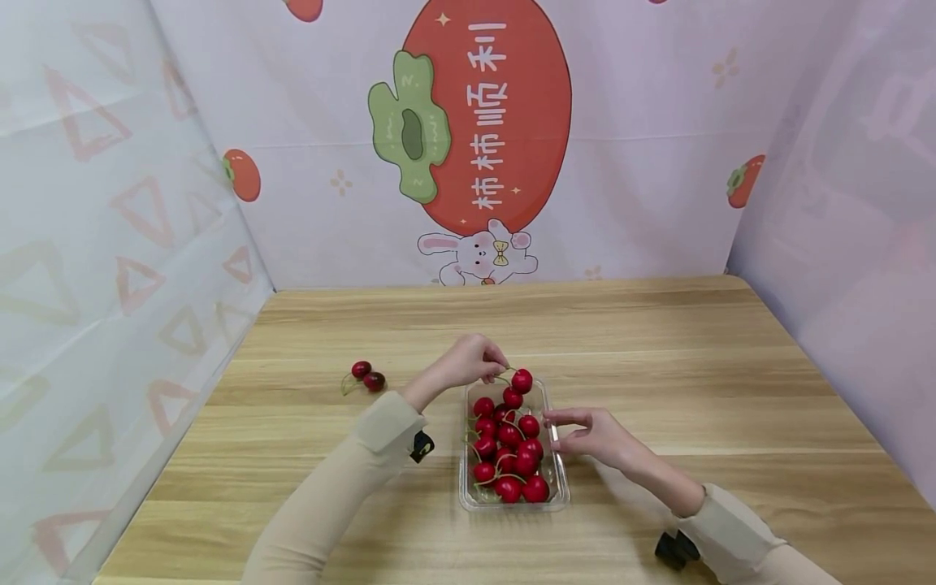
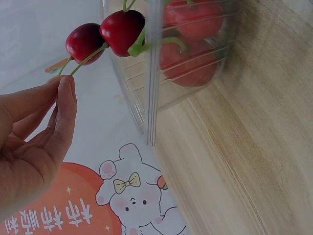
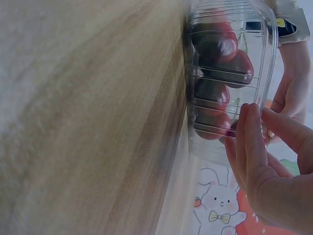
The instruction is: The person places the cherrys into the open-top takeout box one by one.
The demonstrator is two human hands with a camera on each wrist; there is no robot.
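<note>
A clear plastic box (image 1: pixel 515 505) filled with red cherries (image 1: pixel 508 435) stands on the wooden table. Over its far end, my left hand (image 1: pixel 471 361) pinches two green stems between thumb and fingertips. From those stems hang two cherries (image 2: pixel 84 43), close to the box's rim in the left wrist view. My right hand (image 1: pixel 595 435) is at the box's right side, its fairly straight fingers (image 3: pixel 253 132) touching the wall near the rim. The bottom of the held pair is partly hidden by the box wall in the left wrist view.
Two darker cherries (image 1: pixel 368 376) with joined stems lie on the table (image 1: pixel 307 463) left of the box. Printed cloth (image 1: pixel 629 162) walls off the back and both sides. Black straps (image 1: pixel 422 446) show at the sleeve cuffs.
</note>
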